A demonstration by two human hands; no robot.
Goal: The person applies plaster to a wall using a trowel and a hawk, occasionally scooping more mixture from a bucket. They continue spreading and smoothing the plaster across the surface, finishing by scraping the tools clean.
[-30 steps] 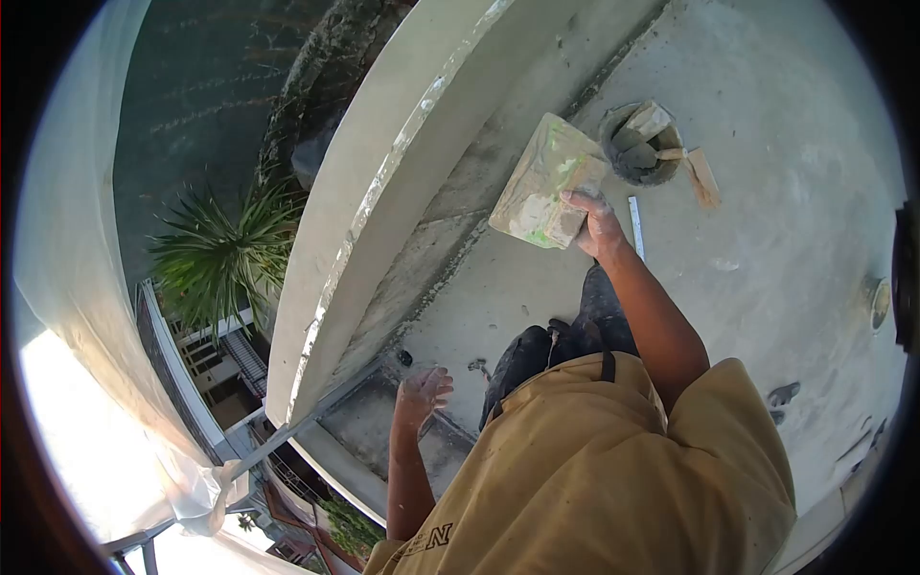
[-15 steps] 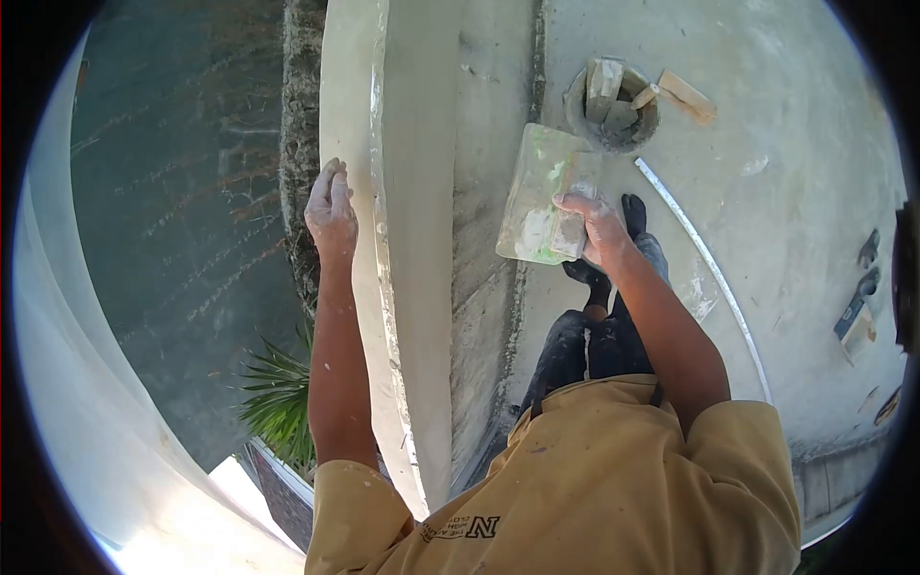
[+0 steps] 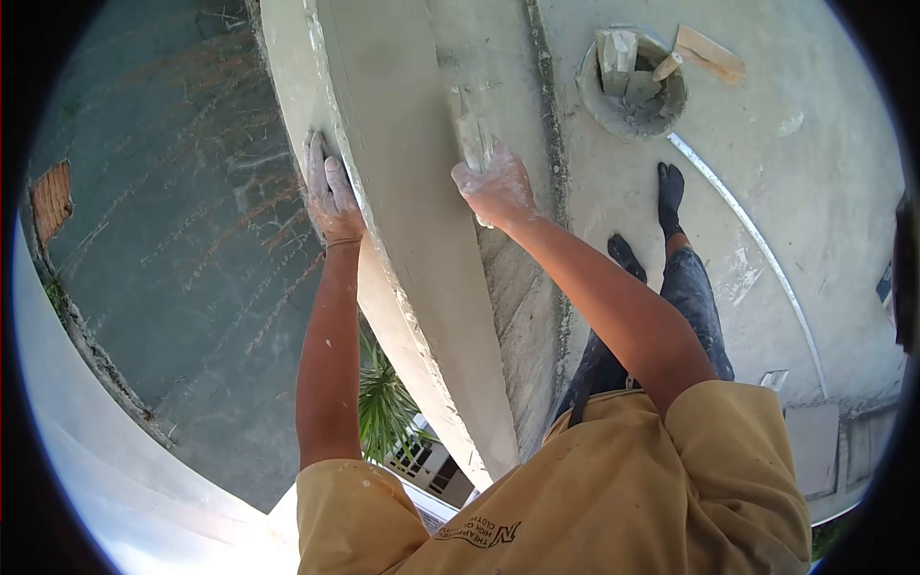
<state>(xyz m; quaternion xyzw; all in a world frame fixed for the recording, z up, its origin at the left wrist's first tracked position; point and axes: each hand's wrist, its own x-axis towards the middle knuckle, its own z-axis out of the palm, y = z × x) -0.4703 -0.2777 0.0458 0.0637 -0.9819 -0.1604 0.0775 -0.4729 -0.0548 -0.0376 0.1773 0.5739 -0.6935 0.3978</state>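
Note:
My left hand [image 3: 333, 192] lies with its fingers stretched out on the outer face of the plastered wall [image 3: 383, 125], just beside the rough rim. Nothing is in it. My right hand [image 3: 500, 187] is closed round the handle of a plastering float [image 3: 467, 125], which is turned nearly edge-on to the wall's inner side. Most of the float's face is hidden from this angle. White plaster dust coats both hands.
A bucket [image 3: 586, 81] holding tools and wet mix stands on the floor at the upper right, beside a wooden board [image 3: 707, 53]. A long pale strip [image 3: 747, 230] lies past my feet. Beyond the wall is a drop, with a palm [image 3: 383, 398] below.
My right hand has swung left with the float, from over the floor to the wall, turning it edge-on. My left hand has moved onto the wall's outer face. The view has shifted.

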